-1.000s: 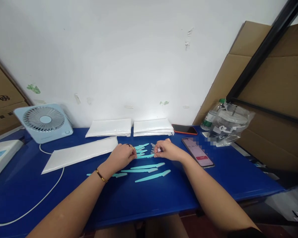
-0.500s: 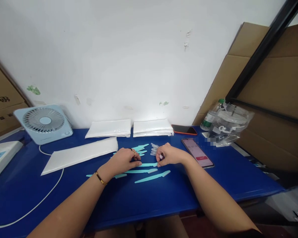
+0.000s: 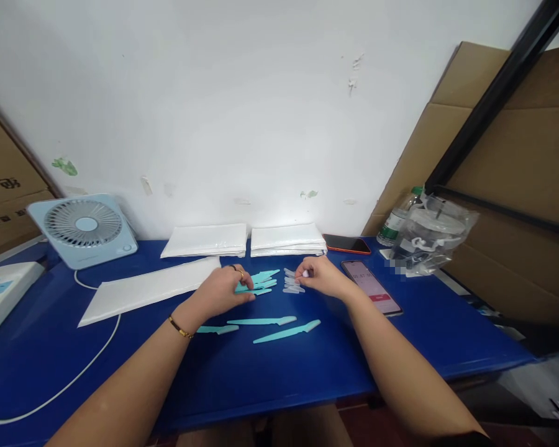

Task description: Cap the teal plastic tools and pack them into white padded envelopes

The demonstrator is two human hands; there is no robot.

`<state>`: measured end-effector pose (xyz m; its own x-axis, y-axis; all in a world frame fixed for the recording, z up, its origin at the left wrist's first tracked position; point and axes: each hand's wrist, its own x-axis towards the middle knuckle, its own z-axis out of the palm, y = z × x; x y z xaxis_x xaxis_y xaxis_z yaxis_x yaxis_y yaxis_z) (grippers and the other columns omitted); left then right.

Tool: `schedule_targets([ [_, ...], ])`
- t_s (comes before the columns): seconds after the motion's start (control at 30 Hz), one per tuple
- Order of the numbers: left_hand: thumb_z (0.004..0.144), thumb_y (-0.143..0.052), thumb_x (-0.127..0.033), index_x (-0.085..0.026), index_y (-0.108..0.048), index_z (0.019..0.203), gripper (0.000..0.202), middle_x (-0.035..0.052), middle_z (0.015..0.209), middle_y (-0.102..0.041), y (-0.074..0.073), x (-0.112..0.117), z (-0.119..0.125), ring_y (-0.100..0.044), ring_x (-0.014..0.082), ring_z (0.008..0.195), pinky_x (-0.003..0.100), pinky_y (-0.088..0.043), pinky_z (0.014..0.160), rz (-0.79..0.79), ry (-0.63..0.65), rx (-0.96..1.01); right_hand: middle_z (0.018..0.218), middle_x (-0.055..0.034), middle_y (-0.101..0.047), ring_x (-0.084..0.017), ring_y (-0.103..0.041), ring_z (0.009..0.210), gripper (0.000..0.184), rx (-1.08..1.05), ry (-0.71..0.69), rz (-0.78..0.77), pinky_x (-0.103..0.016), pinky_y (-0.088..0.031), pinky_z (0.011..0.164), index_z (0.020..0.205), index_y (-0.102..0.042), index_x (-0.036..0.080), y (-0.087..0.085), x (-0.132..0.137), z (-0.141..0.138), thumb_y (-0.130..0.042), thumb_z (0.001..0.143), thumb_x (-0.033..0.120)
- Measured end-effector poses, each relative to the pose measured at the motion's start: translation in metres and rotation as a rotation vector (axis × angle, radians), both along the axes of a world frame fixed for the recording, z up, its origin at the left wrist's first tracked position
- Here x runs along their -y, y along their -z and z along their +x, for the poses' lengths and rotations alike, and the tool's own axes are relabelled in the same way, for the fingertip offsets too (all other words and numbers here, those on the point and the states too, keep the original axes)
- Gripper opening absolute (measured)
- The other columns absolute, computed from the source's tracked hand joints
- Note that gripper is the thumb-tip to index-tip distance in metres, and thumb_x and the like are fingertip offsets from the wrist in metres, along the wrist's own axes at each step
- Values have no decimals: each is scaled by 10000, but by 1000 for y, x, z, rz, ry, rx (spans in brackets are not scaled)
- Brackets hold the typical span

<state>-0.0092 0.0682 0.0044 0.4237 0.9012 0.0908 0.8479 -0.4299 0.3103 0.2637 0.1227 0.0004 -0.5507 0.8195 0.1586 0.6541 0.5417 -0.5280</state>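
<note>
Several turquoise eyebrow razors [image 3: 265, 277] lie in a pile at the middle of the blue table. My left hand [image 3: 226, 288] is at the near left side of this pile, thumb and fingers closed around the handle end of a razor there. Right of the pile is a small group of clear plastic blade caps [image 3: 290, 284]. Above them my right hand [image 3: 317, 275] pinches a small whitish piece, which looks like one such cap. Nearer to me lie three separate razors, one at the right [image 3: 286, 332], one in the middle [image 3: 261, 321] and one partly behind my left wrist [image 3: 218, 329].
Two stacks of white packets, left [image 3: 205, 240] and right [image 3: 286, 239], stand by the wall. A long white packet [image 3: 149, 292] lies left. Phones [image 3: 372, 288], a bottle [image 3: 394, 223] and a bagged cup [image 3: 431, 233] are at the right. A fan [image 3: 84, 228] and its cable occupy the left.
The razor that lay between both hands has left that spot. My left hand has moved up and left to the razor pile, and my right hand has risen slightly over the caps.
</note>
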Motion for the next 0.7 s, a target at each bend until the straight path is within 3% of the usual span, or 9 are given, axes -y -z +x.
schedule_targets([
  [0.13, 708, -639, -416, -243, -675, 756, 182, -15, 764, -639, 5, 12, 16, -555, 143, 676, 241, -356, 579, -184, 164, -15, 763, -14, -650, -115, -523, 646, 176, 32, -185, -84, -248, -357, 669, 748, -716, 188, -4, 10, -3, -682, 722, 358],
  [0.3, 773, -570, -359, -220, -646, 737, 162, -15, 682, -634, 9, 9, 23, -548, 138, 627, 245, -336, 557, -166, 46, 7, 625, 21, -604, -96, -500, 570, 298, 59, -368, -203, -229, -359, 607, 741, -710, 170, -1, 13, -8, -672, 713, 464],
  [0.43, 792, -545, -364, -216, -638, 739, 182, -3, 744, -648, 3, 0, 18, -559, 150, 664, 256, -346, 586, -75, -28, 22, 580, 27, -574, -84, -451, 524, 306, -13, -289, -148, -213, -324, 525, 737, -699, 152, 6, 6, -6, -604, 780, 440],
  [0.53, 799, -529, -367, -207, -625, 728, 199, 12, 764, -651, 1, -8, 9, -566, 169, 687, 272, -345, 606, 1, -108, -15, 587, 9, -613, -90, -466, 526, 279, -24, -152, -71, -221, -329, 543, 711, -703, 152, 10, -3, -2, -594, 794, 396],
  [0.7, 696, -611, -485, -226, -622, 858, 306, 9, 829, -648, -9, -9, -16, -578, 182, 730, 263, -361, 588, -52, -171, -11, 725, -29, -681, -122, -533, 609, 217, -91, 65, 52, -232, -359, 581, 770, -727, 182, 13, -14, 4, -677, 718, 387],
])
